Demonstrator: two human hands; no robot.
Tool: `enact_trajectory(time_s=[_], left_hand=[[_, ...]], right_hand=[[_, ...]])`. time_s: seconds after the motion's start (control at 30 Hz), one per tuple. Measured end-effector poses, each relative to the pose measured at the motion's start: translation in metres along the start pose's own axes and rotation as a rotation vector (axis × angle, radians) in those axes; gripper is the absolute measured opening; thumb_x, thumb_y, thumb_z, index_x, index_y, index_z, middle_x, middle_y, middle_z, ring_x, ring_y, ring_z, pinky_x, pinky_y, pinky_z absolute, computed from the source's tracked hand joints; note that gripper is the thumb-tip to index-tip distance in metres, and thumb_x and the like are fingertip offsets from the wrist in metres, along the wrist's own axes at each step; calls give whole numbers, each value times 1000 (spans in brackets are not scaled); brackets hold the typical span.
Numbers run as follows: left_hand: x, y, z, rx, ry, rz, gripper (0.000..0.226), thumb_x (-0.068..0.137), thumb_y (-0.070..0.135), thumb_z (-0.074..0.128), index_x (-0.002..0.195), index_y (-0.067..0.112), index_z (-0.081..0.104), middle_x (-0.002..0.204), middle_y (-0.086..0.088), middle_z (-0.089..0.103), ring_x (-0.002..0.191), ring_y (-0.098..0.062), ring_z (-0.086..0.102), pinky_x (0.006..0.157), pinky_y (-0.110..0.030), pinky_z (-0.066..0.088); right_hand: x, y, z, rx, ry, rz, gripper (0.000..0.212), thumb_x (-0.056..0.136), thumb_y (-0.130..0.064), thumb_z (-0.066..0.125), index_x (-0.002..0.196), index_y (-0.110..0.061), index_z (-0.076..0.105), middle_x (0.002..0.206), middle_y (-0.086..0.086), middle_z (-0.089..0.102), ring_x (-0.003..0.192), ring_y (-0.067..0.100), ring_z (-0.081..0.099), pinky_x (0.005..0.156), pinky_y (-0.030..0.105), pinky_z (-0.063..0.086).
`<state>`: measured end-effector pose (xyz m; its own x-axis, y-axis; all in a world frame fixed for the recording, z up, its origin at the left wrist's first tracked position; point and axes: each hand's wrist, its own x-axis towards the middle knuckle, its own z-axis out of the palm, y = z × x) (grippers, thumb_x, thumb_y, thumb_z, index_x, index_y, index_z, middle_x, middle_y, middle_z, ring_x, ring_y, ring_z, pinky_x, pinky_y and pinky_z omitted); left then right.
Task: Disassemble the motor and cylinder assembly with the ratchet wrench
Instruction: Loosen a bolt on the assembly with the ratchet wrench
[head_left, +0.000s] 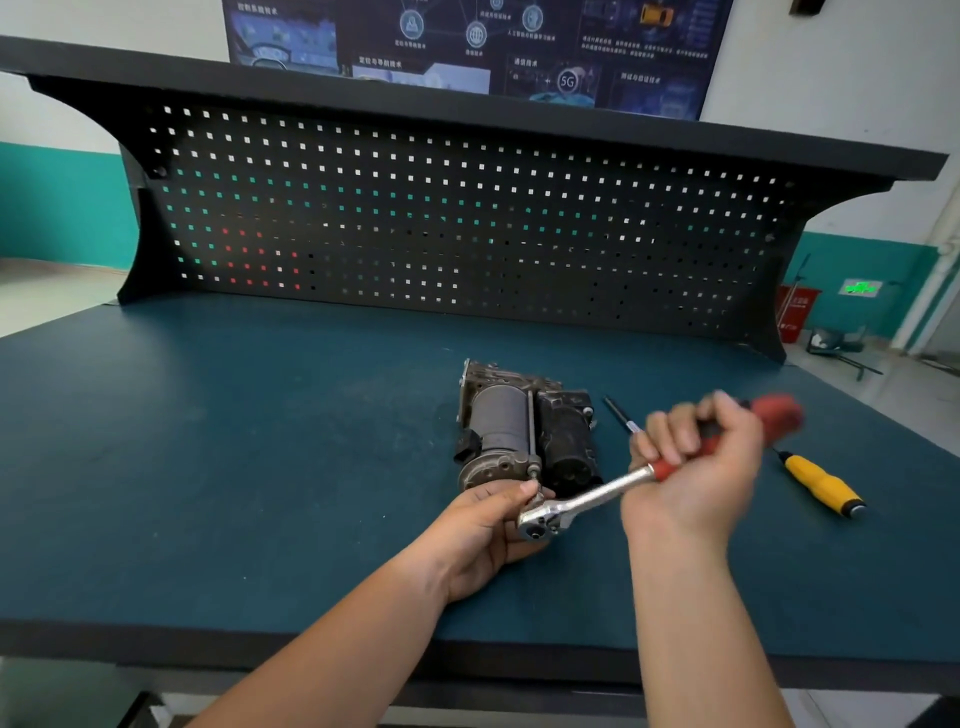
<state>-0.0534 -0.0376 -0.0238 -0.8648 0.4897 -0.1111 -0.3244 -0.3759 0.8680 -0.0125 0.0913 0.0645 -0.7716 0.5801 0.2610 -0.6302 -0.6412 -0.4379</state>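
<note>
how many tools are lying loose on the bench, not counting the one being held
2. A yellow-handled screwdriver lies at the right; a thin black rod lies beside the motor, partly behind the right hand, which may hide more.

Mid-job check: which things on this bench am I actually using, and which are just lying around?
In use: motor and cylinder assembly; ratchet wrench, right hand gripping its red handle, left hand holding its head.
Lying about: yellow-handled screwdriver; thin black tool beside the assembly.
</note>
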Motion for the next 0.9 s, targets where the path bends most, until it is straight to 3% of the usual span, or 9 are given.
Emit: enact_trajectory(time_s=[0.07,0.2,0.33,0.47,0.6,0.7,0.8,0.9], left_hand=[[1,-1,-1,4,-15,-4,18,71,26,64,63,16,75,69,-3,71,62,-11,68,61,-25,56],[2,-2,-2,-17,-22,-6,16,79,25,62,75,12,70,77,-6,71,69,-16,68,73,-33,58],[2,-1,-3,5,-27,-13,29,91,5,53,69,10,70,66,-5,68,58,-15,66,55,-26,54],[0,1,-2,51,-16,14,18,92,2,53,80,7,66,64,-4,64,55,-13,62,53,-24,51],[2,-2,-2,92,-17,66,37,90,-1,52,63,12,74,64,-2,68,58,-11,65,58,-24,54],[3,0,-1,45,-23,66,22,82,16,60,68,10,76,70,-6,71,64,-13,67,66,-27,58],[3,0,-3,42,-27,56,19,73,23,63,68,12,77,72,-6,72,66,-13,69,64,-26,57],[2,1,-3,45,-33,45,18,72,23,64,70,12,78,75,-8,73,69,-16,71,67,-27,58]], right_hand=[[-4,5,22,-159,-158,-11,16,75,-14,53,63,-16,42,40,-10,34,34,5,28,37,17,24],[-14,28,51,-547,-403,-28,23,76,-15,65,61,-23,49,43,-11,40,40,6,34,40,19,28],[-34,54,67,-910,-611,-194,40,79,-15,69,53,-25,41,43,-13,39,43,4,34,45,18,28],[-44,56,63,-949,-666,-278,35,77,-23,65,55,-25,38,45,-12,37,46,6,35,46,19,28],[-35,36,53,-742,-511,-188,24,71,-23,65,53,-30,52,44,-14,41,43,0,35,46,15,31],[-21,21,40,-411,-292,-76,14,71,-15,61,61,-21,52,42,-11,40,38,5,33,40,19,27],[-7,6,14,-148,-68,-59,23,84,-9,52,63,-17,43,41,-10,35,35,5,29,38,17,24],[1,-2,-19,101,178,32,33,88,-19,43,55,-22,42,44,-11,31,37,6,26,39,18,25]])
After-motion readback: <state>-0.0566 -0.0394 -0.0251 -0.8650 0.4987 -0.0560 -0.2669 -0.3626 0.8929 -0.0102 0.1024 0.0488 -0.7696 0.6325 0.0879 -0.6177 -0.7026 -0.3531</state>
